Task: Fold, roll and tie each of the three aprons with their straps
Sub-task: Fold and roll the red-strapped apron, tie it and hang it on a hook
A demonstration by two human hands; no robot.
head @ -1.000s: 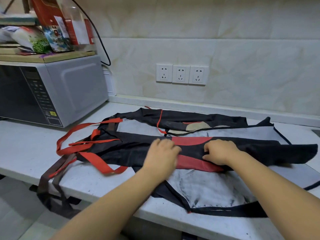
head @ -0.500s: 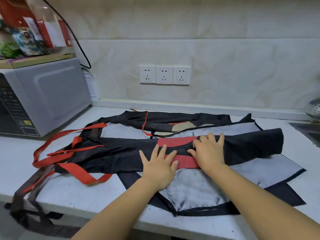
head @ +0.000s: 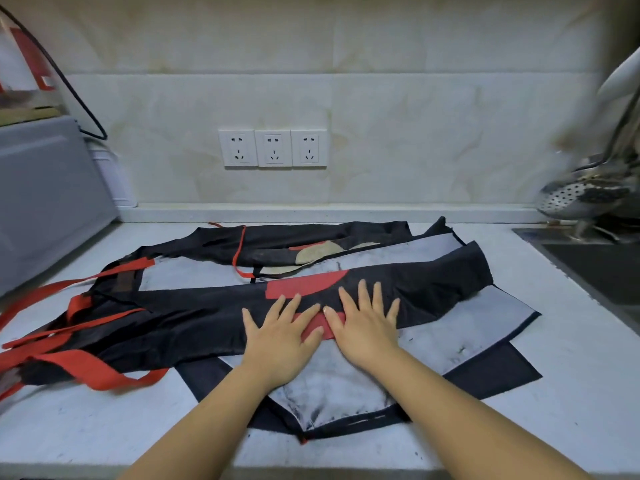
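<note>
**Item under work.** The black apron (head: 194,323) with red patches lies uppermost on the pile. It is folded into a long band running left to right across the middle of the surface (head: 104,420). Its red straps (head: 86,372) trail loose off the left end and cross one another. No roll and no knot are present.

**Hands.** The left hand (head: 277,337) and right hand (head: 367,323) lie side by side, palms down, fingers straight and fanned. They press the band's middle, with a red patch showing between them. Neither grips anything.

**Beneath and beside.** A grey-backed apron (head: 332,386) with dark trim lies spread flat under the band, projecting toward the near edge and to the right. A third apron (head: 311,237), black with a thin red strap, lies bunched along the far side, touching the pile.

**Assessment.** The step in hand is the fold, specifically flattening the crease on the first apron. The task stands early, with rolling and tying outstanding for all three.

**Next move.** Rolling would likely start from the right end toward the straps, so they finish outside for tying. That calls for both hands at the right end, a tight first turn and an even band width. The cloth looks thin and may slacken, and the lower apron could drag along. The straps need separating first.

**Surroundings.** A microwave (head: 45,195) stands at left and wall sockets (head: 273,148) are behind. A colander (head: 581,199) and sink (head: 602,268) are at right, well apart from the work.
</note>
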